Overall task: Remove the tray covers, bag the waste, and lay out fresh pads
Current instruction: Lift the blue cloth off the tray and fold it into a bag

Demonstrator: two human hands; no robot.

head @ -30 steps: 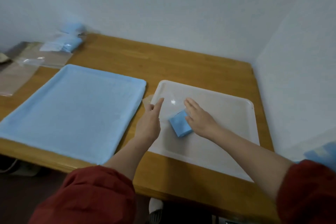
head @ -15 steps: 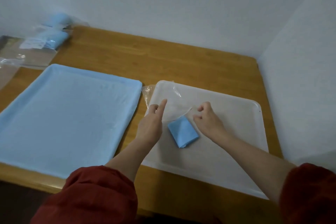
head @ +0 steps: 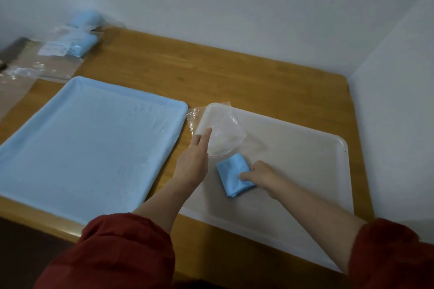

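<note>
A folded blue pad [head: 231, 175] lies on the bare white tray [head: 305, 148] at the right of the table. My right hand [head: 260, 176] grips the pad's right edge with curled fingers. A clear plastic wrapper [head: 224, 138] curls up over the tray's far left corner, empty. My left hand [head: 193, 162] holds the wrapper's near edge, index finger stretched along it; its thumb is hidden. The left tray is covered by a spread blue pad [head: 89, 143].
The wooden table [head: 234, 73] sits in a corner, with white walls behind and to the right. Wrapped packs of blue pads [head: 77, 43] and clear plastic bags [head: 25, 70] lie at the back left. Red sleeves cover both of my forearms.
My right hand left the wrapper's edge and came down onto the folded pad, which now lies nearer to me, outside the wrapper. My left hand stayed at the wrapper.
</note>
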